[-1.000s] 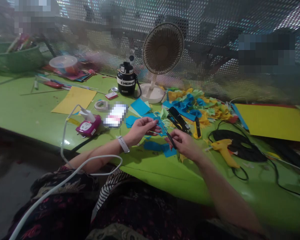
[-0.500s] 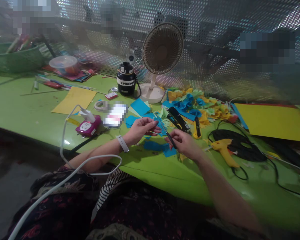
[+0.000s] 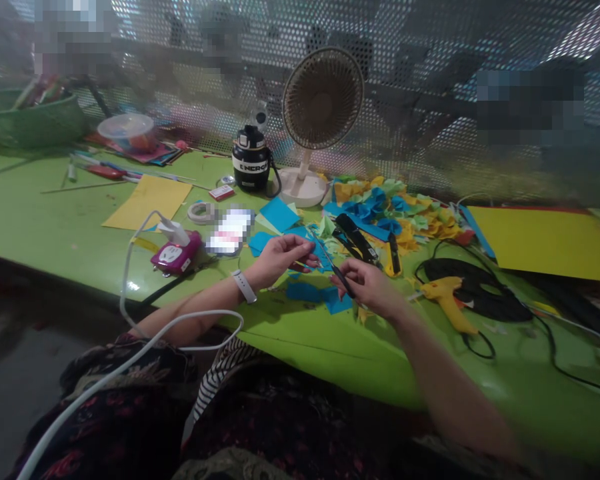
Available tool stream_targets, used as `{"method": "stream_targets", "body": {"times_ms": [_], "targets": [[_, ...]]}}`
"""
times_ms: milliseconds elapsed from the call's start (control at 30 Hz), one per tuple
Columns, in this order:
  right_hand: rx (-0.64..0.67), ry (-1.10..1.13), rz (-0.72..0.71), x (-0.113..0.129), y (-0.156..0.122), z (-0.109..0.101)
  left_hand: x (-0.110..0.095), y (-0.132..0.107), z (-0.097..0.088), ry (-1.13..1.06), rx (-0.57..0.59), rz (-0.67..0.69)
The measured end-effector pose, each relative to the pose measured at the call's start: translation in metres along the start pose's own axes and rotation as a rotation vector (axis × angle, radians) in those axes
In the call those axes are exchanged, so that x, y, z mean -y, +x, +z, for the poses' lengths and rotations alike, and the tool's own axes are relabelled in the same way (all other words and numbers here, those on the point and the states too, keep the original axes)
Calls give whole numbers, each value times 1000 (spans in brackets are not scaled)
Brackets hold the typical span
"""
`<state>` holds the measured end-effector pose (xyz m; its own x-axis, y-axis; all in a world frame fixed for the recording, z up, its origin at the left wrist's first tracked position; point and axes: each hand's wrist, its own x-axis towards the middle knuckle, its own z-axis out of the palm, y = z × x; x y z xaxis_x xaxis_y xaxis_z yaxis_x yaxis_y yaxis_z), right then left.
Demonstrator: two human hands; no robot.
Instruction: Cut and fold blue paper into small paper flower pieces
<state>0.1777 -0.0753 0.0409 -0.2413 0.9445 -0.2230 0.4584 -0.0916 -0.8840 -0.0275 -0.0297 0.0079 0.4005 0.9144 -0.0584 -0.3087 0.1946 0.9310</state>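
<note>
My left hand (image 3: 280, 257) pinches a small piece of blue paper (image 3: 316, 252) above the green table (image 3: 55, 220). My right hand (image 3: 367, 285) is closed round the black handles of a pair of scissors (image 3: 336, 270), whose blades point up and left into that paper. More blue paper scraps (image 3: 310, 293) lie on the table just below both hands. A white watch sits on my left wrist.
A yellow glue gun (image 3: 447, 300) with black cable lies right of my hands. Behind are a pile of blue, yellow and green paper pieces (image 3: 395, 210), a small fan (image 3: 320, 113), a black bottle (image 3: 251, 160), a tape roll (image 3: 203, 212), a pink socket with white cable (image 3: 176, 252), yellow sheets (image 3: 545, 243).
</note>
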Motion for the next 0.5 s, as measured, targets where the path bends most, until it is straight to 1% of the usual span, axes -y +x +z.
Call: {"method": "stream_targets", "body": {"times_ms": [233,500], "targets": [[-7,-16,-32,-5,0,-2,1,0,-3,34,1,12],[-32,-12,-6,1,-2,-2,-2,1,-4,37,-19,31]]}}
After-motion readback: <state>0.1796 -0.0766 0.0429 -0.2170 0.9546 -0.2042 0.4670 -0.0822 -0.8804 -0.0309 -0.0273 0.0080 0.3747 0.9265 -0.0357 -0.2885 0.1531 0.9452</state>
